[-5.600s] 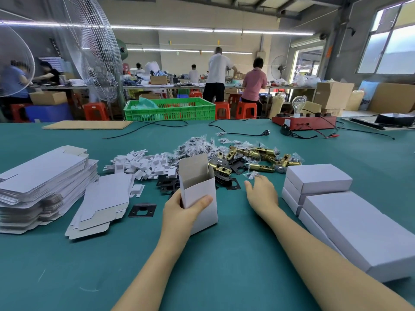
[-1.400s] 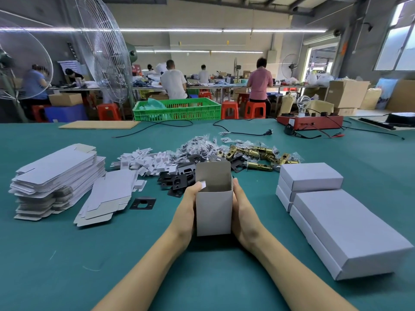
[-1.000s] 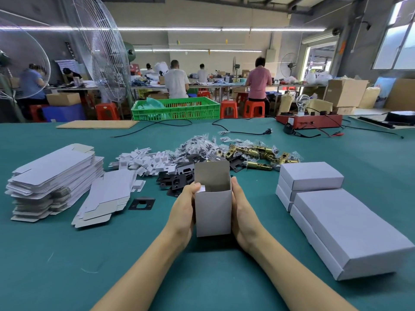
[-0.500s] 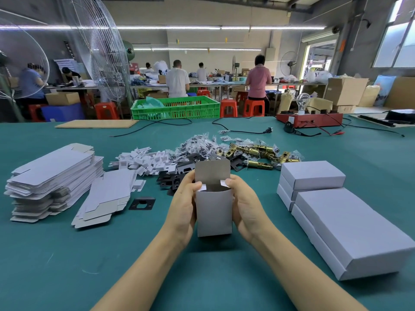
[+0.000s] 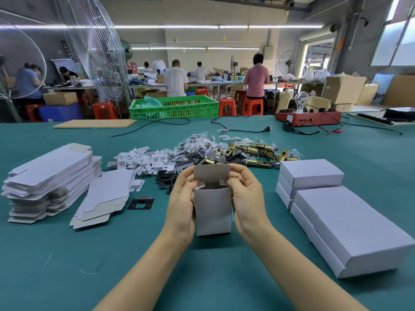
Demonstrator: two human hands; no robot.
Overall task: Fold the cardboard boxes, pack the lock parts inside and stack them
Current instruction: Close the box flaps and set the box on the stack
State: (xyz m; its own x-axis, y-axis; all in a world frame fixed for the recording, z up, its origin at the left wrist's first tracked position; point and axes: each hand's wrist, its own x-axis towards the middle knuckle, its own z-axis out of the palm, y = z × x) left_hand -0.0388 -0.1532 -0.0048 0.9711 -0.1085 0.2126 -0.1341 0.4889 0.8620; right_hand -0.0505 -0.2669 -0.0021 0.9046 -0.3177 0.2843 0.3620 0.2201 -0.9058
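A small upright white cardboard box (image 5: 213,209) stands on the green worktop (image 5: 202,277), gripped at either side by the left hand (image 5: 183,202) and right hand (image 5: 247,198), thumbs bending its side flaps inward, likely for closing. Brass lock parts (image 5: 253,151) lie beyond; finished white boxes (image 5: 312,173) are stacked well right.

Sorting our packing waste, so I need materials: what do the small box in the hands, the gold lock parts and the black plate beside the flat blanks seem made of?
Small box: thin paperboard, matte white outside, greyer inside its raised flap. Gold lock parts: probably metal with a brassy finish, as they glint. Black plate: flat, matte black with a cut-out; coated metal or plastic, unclear.
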